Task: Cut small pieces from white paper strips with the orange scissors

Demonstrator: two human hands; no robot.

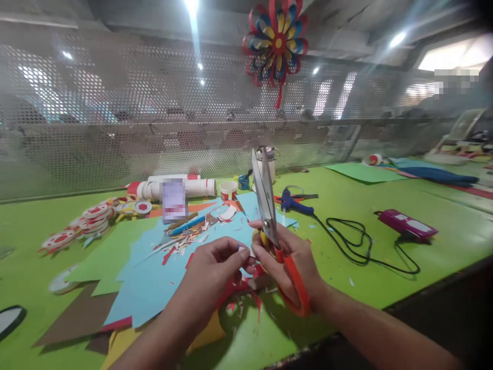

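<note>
Scissors (264, 198) with orange handles point upward, blades slightly apart, in my right hand (300, 257). My left hand (219, 264) is closed in a pinch on a small pale piece of paper (251, 252), mostly hidden by the fingers. The right thumb and fingertips meet that piece from the other side. Something yellow (264, 239) shows by the right fingers; I cannot tell what it is. Beneath both hands lie red paper scraps (233, 290) on light blue paper sheets (150, 282) and the green table (285, 334).
Paper wheels (92, 218) and white rolls (200, 187) lie left. Beyond the hands are a pile of cuttings (185, 241), a paper cup (228, 190) and a bottle (269, 167). A blue glue gun (295, 203) trails its cord to a purple power strip (406, 225). A paper flower (278, 43) hangs above.
</note>
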